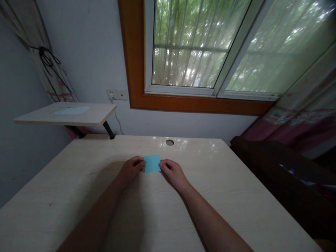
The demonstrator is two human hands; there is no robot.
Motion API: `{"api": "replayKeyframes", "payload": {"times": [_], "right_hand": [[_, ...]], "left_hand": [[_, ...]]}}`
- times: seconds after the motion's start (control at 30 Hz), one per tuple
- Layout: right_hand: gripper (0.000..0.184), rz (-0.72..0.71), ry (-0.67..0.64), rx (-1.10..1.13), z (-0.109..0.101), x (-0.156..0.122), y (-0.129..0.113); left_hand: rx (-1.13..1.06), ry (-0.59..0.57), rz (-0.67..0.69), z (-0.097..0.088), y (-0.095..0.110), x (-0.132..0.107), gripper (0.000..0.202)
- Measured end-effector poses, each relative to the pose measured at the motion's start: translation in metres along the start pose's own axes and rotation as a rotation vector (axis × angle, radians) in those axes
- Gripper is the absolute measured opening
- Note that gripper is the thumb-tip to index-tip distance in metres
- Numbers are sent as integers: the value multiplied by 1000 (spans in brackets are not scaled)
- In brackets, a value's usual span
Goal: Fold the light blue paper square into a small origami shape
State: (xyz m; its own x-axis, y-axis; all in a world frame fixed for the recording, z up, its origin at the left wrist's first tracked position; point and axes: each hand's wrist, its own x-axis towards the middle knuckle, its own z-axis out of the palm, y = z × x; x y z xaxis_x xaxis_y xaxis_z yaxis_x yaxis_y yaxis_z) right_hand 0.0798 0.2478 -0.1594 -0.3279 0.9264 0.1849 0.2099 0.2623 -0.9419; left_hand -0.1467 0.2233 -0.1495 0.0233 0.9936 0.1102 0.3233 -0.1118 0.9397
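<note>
Left hand and right hand a little apart, one small blue sheet between them. Left thumb and fingers pinch its left edge; right thumb and fingers pinch its right edge, toward the lower corner. Sheet sits just beyond the middle of the table, broad face showing — whether it touches the surface or is held slightly above, cannot tell.

Room about the hands: tabletop runs on to both sides, wider to the right, where the edge slants away past the right forearm. Far edge lies beyond the sheet, near the wall, its right corner cut at an angle. A round hole is set close to that edge, just past the hands. At the far left corner a raised shelf stands on black supports, limiting reach there.

Materials: sheet matt, thin, near-square, paper by its look. Tabletop pale, faint wood grain, glossy by the hole. Shelf of similar pale board, a white paper flat on it. Beyond — pale smooth wall, orange-brown window frame, barred glass, and a gathered curtain tied with black cord.
</note>
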Motion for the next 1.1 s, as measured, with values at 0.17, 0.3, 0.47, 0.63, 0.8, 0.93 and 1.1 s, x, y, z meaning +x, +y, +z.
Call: {"api": "replayKeyframes", "payload": {"times": [0.17,0.3,0.47,0.63,0.8,0.93,1.1], "right_hand": [[27,-2,8,18,0,-1,0],[27,-2,3,15,0,-1,0],[27,-3,5,-13,-1,-2,1],[26,2,8,0,0,-3,1],[28,-6,12,-3,1,-5,3],[29,-16,16,-5,0,-6,2],[30,-11,23,-26,-1,-7,-1]], "left_hand": [[3,1,-2,0,-3,0,24],[10,2,7,0,-4,1,25],[5,-2,19,1,-6,0,26],[-6,-4,9,1,-10,0,26],[4,-2,24,1,-11,0,26],[-4,0,23,1,-8,-2,27],[33,13,24,1,-7,-5,28]]}}
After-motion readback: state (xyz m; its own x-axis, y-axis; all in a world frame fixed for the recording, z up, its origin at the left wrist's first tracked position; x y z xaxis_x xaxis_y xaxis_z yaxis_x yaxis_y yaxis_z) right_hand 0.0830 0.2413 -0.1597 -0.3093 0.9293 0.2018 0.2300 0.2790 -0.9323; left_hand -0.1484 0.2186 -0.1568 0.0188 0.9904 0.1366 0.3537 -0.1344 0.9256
